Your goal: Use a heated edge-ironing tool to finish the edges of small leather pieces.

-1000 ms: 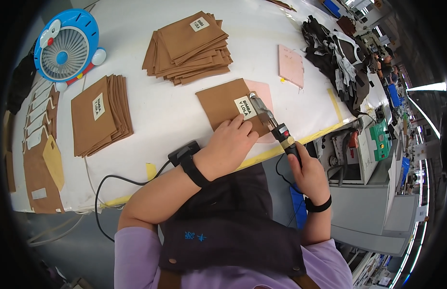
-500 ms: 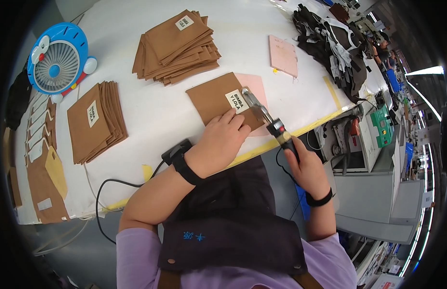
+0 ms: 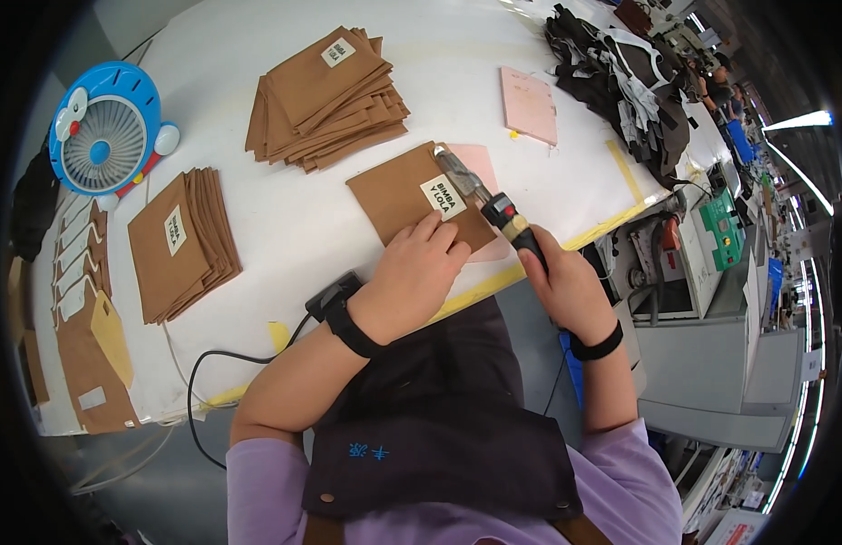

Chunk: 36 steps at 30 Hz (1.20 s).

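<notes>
My left hand (image 3: 416,268) rests, fingers laid out, on a brown fabric piece (image 3: 389,191) with a white printed label (image 3: 442,196). My right hand (image 3: 566,286) grips the black handle of a heated-looking hand tool (image 3: 501,211), whose metal head lies over the piece's upper right edge. A pink sheet (image 3: 478,163) shows beneath the piece.
On the white table (image 3: 289,232) are two brown stacks (image 3: 319,91) (image 3: 180,245), a blue fan (image 3: 103,132), more brown pieces (image 3: 98,345), a pink pad (image 3: 528,104), dark scraps (image 3: 616,82) and a black corded box (image 3: 330,295). Co-workers (image 3: 720,82) sit far right.
My right hand has moved the tool upward along the brown piece's right edge, toward its far corner. My left hand stays on the piece; the whole view has shifted slightly.
</notes>
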Available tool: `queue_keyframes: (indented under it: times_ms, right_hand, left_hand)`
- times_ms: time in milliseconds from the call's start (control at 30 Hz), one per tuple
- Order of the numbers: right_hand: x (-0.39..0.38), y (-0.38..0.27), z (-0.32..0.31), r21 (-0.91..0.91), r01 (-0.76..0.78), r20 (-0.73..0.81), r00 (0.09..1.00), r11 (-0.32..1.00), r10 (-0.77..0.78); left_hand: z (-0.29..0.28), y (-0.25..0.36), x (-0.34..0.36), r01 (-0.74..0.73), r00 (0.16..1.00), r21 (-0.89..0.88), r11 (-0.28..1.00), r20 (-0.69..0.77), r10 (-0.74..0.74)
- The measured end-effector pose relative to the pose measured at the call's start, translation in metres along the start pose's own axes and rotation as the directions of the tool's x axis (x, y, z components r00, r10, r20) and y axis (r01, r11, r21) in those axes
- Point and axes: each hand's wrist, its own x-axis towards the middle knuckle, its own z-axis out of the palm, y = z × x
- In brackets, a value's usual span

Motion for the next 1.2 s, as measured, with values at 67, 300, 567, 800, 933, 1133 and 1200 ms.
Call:
queue_keyframes:
  times_ms: [67, 300, 567, 800, 933, 1133, 1200]
  right_hand:
    - [0.014, 0.002, 0.008, 0.022, 0.062, -0.061, 0.996, 0.998, -0.06]
    - [-0.005, -0.005, 0.001, 0.035, -0.026, 0.036, 0.999, 0.999, 0.025]
    - [0.037, -0.001, 0.02, 0.066, 0.066, -0.057, 0.996, 0.996, -0.063]
    - [-0.025, 0.009, 0.008, 0.057, -0.018, 0.021, 1.0, 0.998, 0.017]
    - [-0.077, 0.014, -0.006, 0.061, -0.091, 0.057, 0.995, 0.994, 0.088]
    - [-0.07, 0.015, -0.01, 0.068, -0.085, 0.081, 0.994, 0.994, 0.08]
    - [-0.047, 0.013, -0.005, 0.035, -0.042, 0.041, 0.998, 0.998, 0.041]
  left_hand:
    - [-0.001, 0.0, 0.001, -0.003, 1.0, -0.003, 1.0, -0.001, 0.003]
    - [0.001, -0.003, -0.002, 0.008, 1.0, 0.002, 1.0, 0.006, -0.008]
    - [-0.003, 0.0, 0.0, -0.003, 1.0, 0.007, 1.0, -0.001, 0.003]
    - [-0.004, -0.002, 0.0, -0.002, 1.0, 0.01, 1.0, 0.006, 0.002]
    - [-0.006, -0.003, 0.001, -0.017, 1.0, -0.008, 1.0, 0.008, 0.017]
    - [-0.005, -0.002, 0.0, 0.001, 1.0, 0.019, 1.0, 0.028, -0.002]
    - [-0.005, -0.001, 0.0, -0.008, 1.0, -0.006, 1.0, 0.017, 0.008]
